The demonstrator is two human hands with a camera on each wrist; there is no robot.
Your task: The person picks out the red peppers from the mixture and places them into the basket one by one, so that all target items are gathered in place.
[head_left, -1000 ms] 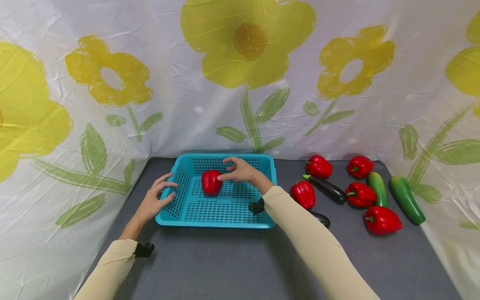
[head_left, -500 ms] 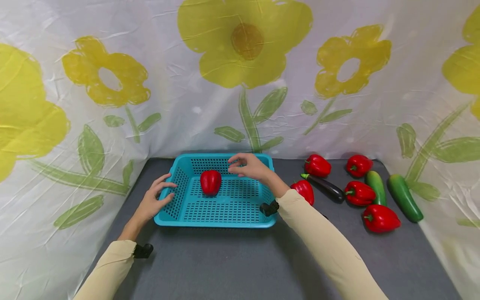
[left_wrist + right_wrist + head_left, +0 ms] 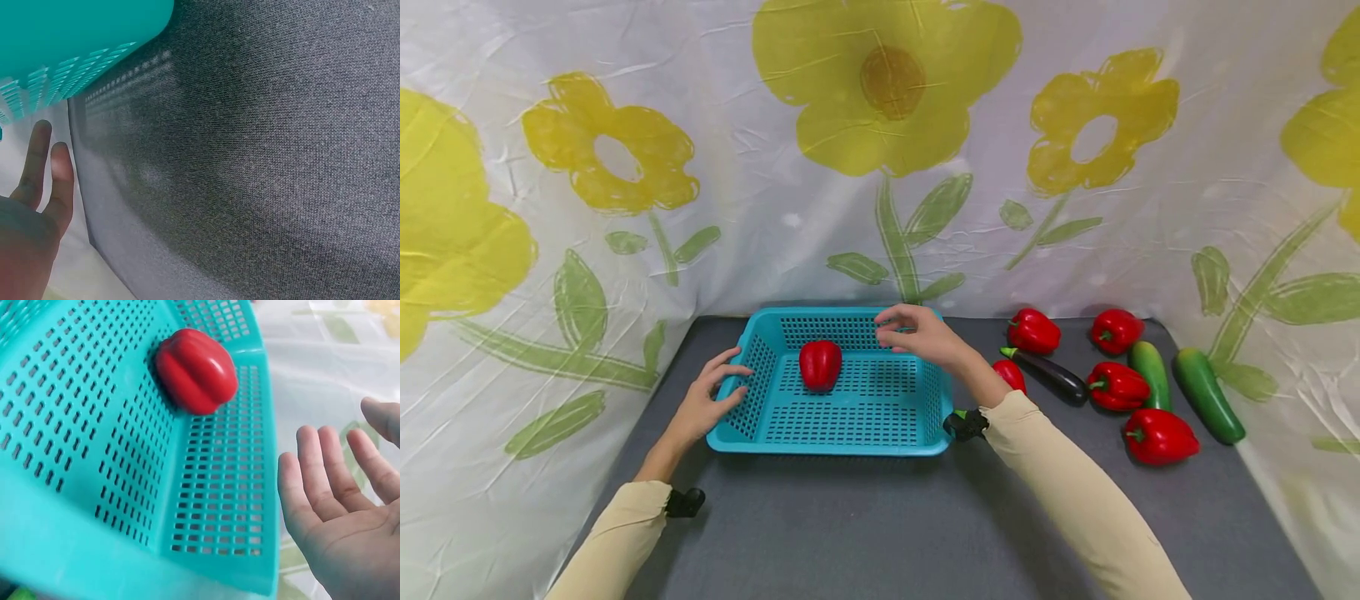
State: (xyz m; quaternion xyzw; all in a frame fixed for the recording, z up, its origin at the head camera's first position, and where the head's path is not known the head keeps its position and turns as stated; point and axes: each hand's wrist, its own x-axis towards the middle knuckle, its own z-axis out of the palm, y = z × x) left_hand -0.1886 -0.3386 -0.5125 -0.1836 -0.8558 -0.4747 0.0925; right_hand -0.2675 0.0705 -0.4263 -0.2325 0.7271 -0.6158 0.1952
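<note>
A red bell pepper (image 3: 820, 365) lies inside a blue-green plastic basket (image 3: 831, 448), left of the basket's middle. My left hand (image 3: 706, 400) is at the basket's left rim with fingers spread; whether it touches the rim I cannot tell. In the left wrist view two fingers of that hand (image 3: 37, 206) stretch out below the basket's side. My right hand (image 3: 925, 335) hovers over the basket's back right part, holding nothing. The right wrist view has its palm and relaxed fingers (image 3: 344, 506) beside the basket wall, apart from the pepper (image 3: 197, 372).
Right of the basket lie several red bell peppers (image 3: 1161, 437), a dark eggplant (image 3: 1048, 375) and two green cucumber-like vegetables (image 3: 1208, 395) on the grey table (image 3: 820, 525). Part of one pepper (image 3: 1010, 375) is hidden by the right forearm. A flowered cloth (image 3: 760, 225) hangs behind.
My right hand has drawn away from the pepper in the basket, moving right toward the basket's right side. The pepper stays in place, and my left hand keeps its position.
</note>
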